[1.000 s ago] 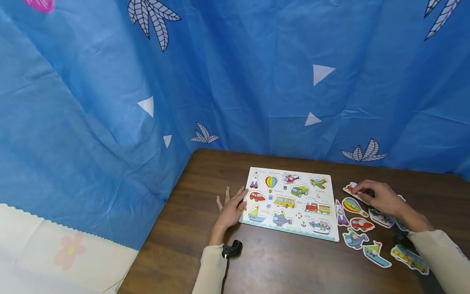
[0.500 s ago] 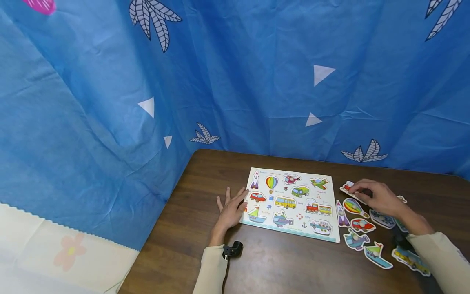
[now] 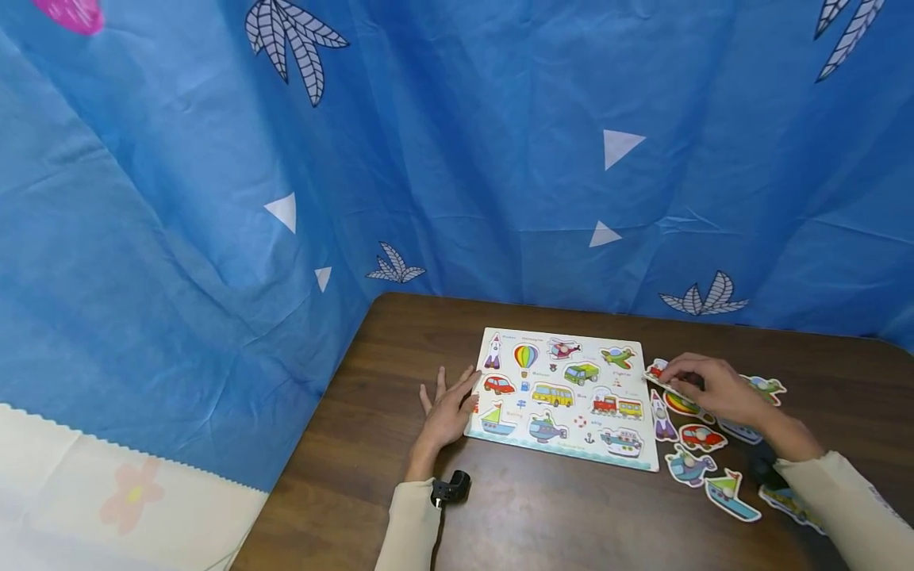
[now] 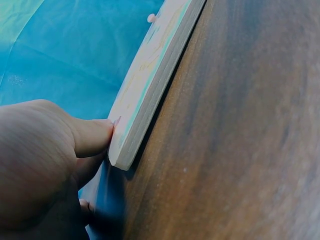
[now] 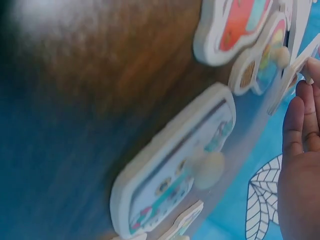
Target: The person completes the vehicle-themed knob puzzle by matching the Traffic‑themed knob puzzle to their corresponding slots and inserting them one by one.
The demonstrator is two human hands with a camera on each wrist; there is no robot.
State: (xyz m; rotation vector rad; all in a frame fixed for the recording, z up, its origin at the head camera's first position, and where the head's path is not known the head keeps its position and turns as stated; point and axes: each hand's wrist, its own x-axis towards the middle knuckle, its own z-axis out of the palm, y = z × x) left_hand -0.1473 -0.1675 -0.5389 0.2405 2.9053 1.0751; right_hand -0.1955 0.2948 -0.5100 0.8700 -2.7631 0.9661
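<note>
A white puzzle board (image 3: 571, 408) printed with vehicles lies flat on the table. My left hand (image 3: 446, 416) rests at its left edge with fingers spread; in the left wrist view the thumb (image 4: 95, 136) touches the board's corner. Just right of the board, my right hand (image 3: 724, 392) pinches a train puzzle piece (image 3: 655, 368), tilted and partly covered by the fingers. In the right wrist view this piece (image 5: 295, 72) appears edge-on at the fingertips. Under and beside the hand lie a balloon piece (image 3: 674, 403), a rocket piece (image 3: 663, 419) and a red car piece (image 3: 703, 438).
More knobbed pieces lie right of the board: a submarine (image 3: 689, 466), a sailboat (image 3: 731, 496), a green plane (image 3: 767, 387), a ship (image 5: 165, 185) and a bus (image 3: 785, 502), partly behind the right forearm. A blue curtain (image 3: 464, 159) hangs behind the table (image 3: 557, 515).
My right hand has moved left with the train piece, toward the board's right edge and over the balloon piece. The green plane piece is now uncovered. My left hand has stayed put.
</note>
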